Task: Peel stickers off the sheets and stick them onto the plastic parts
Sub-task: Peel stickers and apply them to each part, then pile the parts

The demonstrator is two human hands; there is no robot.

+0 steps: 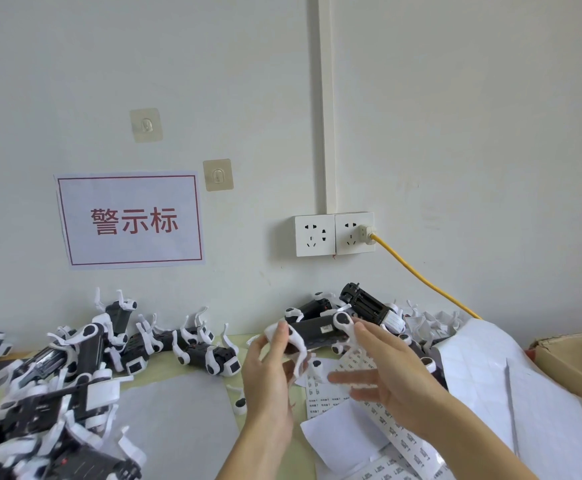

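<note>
Plastic part held up over sticker sheets

Sticker sheets (383, 441), printed in small rows, are spread on the table (213, 344) beneath the hands. A black plastic part (317, 330) with white curved legs is gripped by the left hand (269, 379) at its left end. The right hand (383, 375) is blurred; its fingers look spread, its thumb at the part's right end.

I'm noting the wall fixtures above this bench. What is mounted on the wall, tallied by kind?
Adhesive hooks: 2
Socket plates: 2
Paper sign with red characters: 1
Plug with yellow cable: 1
Vertical cable duct: 1
Total: 7
</note>
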